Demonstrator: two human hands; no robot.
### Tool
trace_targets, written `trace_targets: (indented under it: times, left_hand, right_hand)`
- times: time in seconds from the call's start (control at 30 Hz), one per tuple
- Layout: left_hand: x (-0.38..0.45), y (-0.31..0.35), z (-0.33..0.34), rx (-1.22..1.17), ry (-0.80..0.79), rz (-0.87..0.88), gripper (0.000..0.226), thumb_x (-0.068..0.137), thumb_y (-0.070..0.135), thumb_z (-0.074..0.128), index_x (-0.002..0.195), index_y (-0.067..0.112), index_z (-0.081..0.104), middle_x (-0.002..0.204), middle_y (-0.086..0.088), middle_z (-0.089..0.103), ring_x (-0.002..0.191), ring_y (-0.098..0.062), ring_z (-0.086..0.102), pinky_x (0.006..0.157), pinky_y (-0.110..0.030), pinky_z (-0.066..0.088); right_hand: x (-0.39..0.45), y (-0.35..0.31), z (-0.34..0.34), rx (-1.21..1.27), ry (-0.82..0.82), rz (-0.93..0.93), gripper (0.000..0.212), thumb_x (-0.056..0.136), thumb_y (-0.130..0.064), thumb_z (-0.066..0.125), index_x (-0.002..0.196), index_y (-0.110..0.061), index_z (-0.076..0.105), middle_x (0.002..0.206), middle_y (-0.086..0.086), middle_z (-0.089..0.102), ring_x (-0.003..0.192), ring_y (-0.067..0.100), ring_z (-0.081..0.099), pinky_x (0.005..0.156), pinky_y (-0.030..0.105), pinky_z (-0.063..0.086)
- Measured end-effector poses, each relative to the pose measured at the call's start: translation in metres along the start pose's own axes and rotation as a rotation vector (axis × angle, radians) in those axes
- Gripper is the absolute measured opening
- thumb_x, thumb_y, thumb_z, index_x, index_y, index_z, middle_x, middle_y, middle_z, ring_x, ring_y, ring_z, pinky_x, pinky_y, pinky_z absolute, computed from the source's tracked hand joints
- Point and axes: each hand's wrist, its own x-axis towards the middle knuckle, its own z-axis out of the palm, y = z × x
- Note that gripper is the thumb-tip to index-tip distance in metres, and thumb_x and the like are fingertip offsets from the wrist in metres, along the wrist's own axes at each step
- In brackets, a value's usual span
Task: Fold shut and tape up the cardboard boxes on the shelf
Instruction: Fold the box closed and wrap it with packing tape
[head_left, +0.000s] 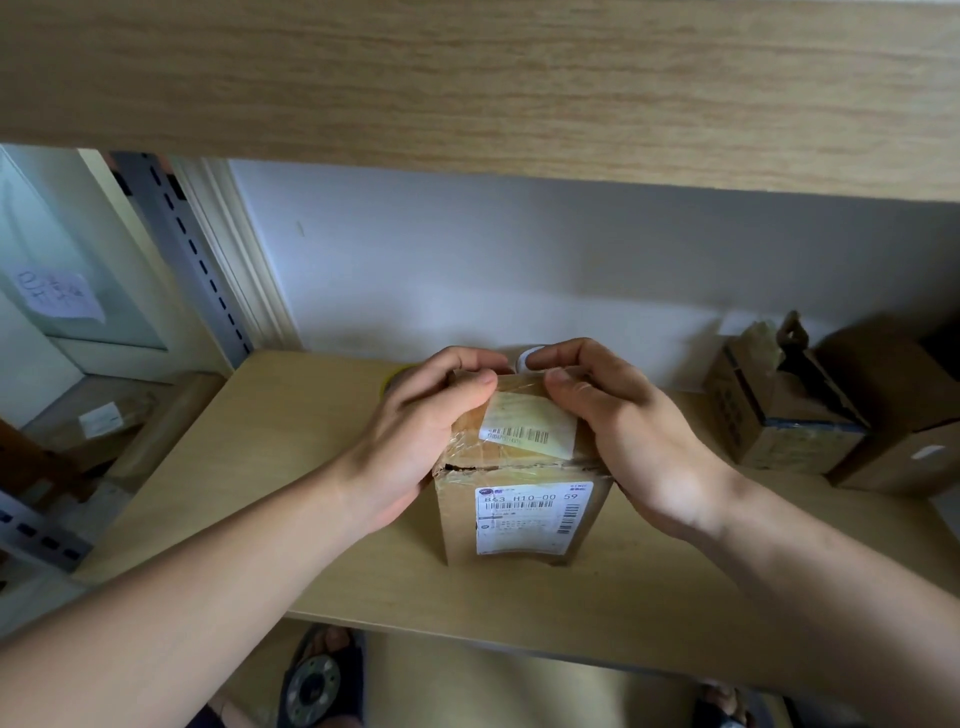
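A small cardboard box (524, 470) with white barcode labels stands upright on the wooden shelf (270, 452), its top flaps folded down under clear tape. My left hand (415, 426) grips the box's top left side, thumb pressed on the lid. My right hand (618, 415) holds the top right side with its thumb on the taped lid; its fingers curl over the far edge, where a white tape roll (530, 358) peeks out behind the box. Whether the right hand holds the roll is unclear.
Two more cardboard boxes stand at the shelf's right: a printed one with open, torn flaps (779, 415) and a plain brown one (904, 415). An upper shelf board (467, 83) hangs overhead. A slotted metal upright (182, 244) rises at the left. Sandalled feet show below.
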Motion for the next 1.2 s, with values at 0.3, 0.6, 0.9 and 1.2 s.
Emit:
trace_targets:
  times: [0.3, 0.6, 0.9, 1.2]
  left_hand:
    - [0.002, -0.005, 0.012, -0.004, 0.213, 0.035, 0.027, 0.102, 0.019, 0.054, 0.097, 0.007, 0.077, 0.105, -0.020, 0.076, 0.096, -0.031, 0.071, 0.091, -0.047, 0.055]
    - [0.008, -0.005, 0.009, -0.015, 0.111, 0.008, 0.027, 0.081, 0.027, 0.070, 0.099, 0.008, 0.076, 0.101, -0.012, 0.075, 0.101, -0.029, 0.069, 0.101, -0.047, 0.051]
    - [0.003, -0.006, 0.013, -0.089, 0.150, 0.085, 0.030, 0.104, 0.006, 0.046, 0.096, 0.004, 0.074, 0.101, -0.016, 0.076, 0.095, -0.028, 0.071, 0.089, -0.041, 0.054]
    - [0.003, -0.007, 0.025, -0.096, 0.255, 0.111, 0.033, 0.106, 0.012, 0.050, 0.085, 0.010, 0.075, 0.093, -0.017, 0.075, 0.087, -0.030, 0.071, 0.085, -0.043, 0.055]
  right_hand:
    - [0.000, -0.007, 0.005, 0.043, 0.001, 0.083, 0.041, 0.083, -0.036, 0.082, 0.118, -0.022, 0.065, 0.102, 0.004, 0.077, 0.091, 0.018, 0.076, 0.078, 0.032, 0.056]
    - [0.010, -0.002, 0.008, 0.004, 0.077, 0.060, 0.036, 0.081, -0.035, 0.086, 0.108, -0.021, 0.068, 0.093, -0.001, 0.078, 0.088, 0.021, 0.077, 0.084, 0.044, 0.062]
    - [0.001, -0.001, -0.004, 0.043, 0.043, 0.013, 0.022, 0.107, -0.017, 0.052, 0.121, -0.029, 0.063, 0.109, 0.014, 0.072, 0.100, 0.025, 0.072, 0.090, 0.041, 0.058]
    - [-0.001, -0.007, 0.000, -0.126, 0.056, 0.050, 0.062, 0.071, -0.060, 0.083, 0.121, -0.031, 0.061, 0.108, -0.002, 0.076, 0.097, 0.011, 0.073, 0.090, 0.035, 0.059]
